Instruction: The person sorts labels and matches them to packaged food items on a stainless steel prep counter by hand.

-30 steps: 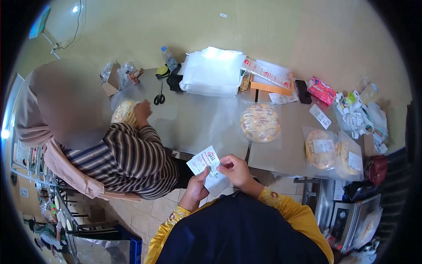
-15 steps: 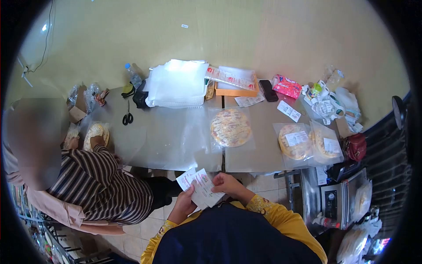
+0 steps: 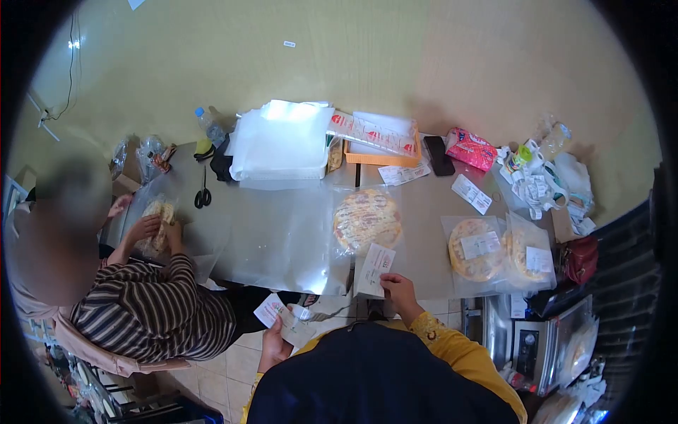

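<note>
The printed card (image 3: 375, 270) is at the near edge of the bagged pizza (image 3: 367, 221), pinched in the nearly closed right hand (image 3: 401, 291). Nearer the wearer, left of that pizza, the left hand (image 3: 275, 343), partly curled, grips other cards (image 3: 286, 316). On the surface (image 3: 424, 237), two labelled pizzas (image 3: 475, 249) lie right of it, an orange basket (image 3: 385, 159) behind it, and scissors (image 3: 203, 194) well to its left.

Three round, plastic-wrapped pizzas (image 3: 367, 219) show: one at twelve o'clock, two between one and two. One rectangular orange basket (image 3: 385, 160) sits at twelve; one black-handled pair of scissors (image 3: 203, 198), near ten-thirty.
</note>
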### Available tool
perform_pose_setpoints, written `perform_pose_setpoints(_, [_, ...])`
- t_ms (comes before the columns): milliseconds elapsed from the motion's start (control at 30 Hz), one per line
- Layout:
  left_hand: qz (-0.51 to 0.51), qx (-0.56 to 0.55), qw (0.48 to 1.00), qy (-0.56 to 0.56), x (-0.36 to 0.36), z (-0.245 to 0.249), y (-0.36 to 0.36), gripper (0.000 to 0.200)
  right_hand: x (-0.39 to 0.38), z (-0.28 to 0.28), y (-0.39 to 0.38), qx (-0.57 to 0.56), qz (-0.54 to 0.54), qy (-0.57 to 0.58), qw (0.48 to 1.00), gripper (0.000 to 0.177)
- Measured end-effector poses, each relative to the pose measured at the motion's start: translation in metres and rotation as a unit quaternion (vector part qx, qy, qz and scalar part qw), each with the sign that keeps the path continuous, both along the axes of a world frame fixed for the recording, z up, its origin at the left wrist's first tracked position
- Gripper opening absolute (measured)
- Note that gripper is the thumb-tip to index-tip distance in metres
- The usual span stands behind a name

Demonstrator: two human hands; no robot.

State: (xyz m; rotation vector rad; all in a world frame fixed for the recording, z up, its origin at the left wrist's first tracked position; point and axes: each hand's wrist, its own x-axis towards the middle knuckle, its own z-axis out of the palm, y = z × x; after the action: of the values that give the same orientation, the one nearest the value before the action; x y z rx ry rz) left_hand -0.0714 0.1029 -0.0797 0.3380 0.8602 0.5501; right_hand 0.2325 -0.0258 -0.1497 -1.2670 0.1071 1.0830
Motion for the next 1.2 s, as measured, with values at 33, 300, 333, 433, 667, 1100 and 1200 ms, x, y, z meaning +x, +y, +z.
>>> perform_pose_setpoints(33, [0.015, -0.013, 1.000, -0.001, 0.000, -0.003, -0.003, 0.044, 0.003, 0.000, 0.007, -0.005, -0.014, 0.002, 1.000, 0.016])
perform_pose_setpoints(300, [0.062, -0.043, 0.997, 0.021, 0.031, 0.022, -0.022, 0.043, 0.018, 0.002, 0.069, 0.127, -0.102, -0.006, 0.987, 0.038])
perform_pose_setpoints(333, [0.067, -0.039, 0.997, 0.024, 0.033, 0.021, -0.023, 0.043, 0.020, 0.003, 0.075, 0.150, -0.087, -0.009, 0.985, 0.042])
perform_pose_setpoints(433, [0.088, -0.036, 0.995, 0.041, 0.038, 0.020, -0.027, 0.043, 0.026, 0.017, 0.084, 0.150, -0.030, -0.057, 0.987, 0.052])
perform_pose_setpoints(667, [0.084, 0.005, 0.992, 0.099, 0.055, 0.043, -0.040, 0.042, 0.027, 0.008, 0.098, 0.241, 0.050, -0.034, 0.969, 0.073])
perform_pose_setpoints(1100, [0.061, -0.021, 0.989, 0.132, 0.029, 0.035, -0.032, 0.042, 0.016, -0.022, 0.147, 0.267, 0.013, -0.123, 0.956, 0.079])
perform_pose_setpoints(1200, [0.064, -0.031, 0.987, 0.141, 0.019, 0.040, -0.031, 0.042, 0.011, -0.037, 0.153, 0.285, -0.020, -0.117, 0.951, 0.080])
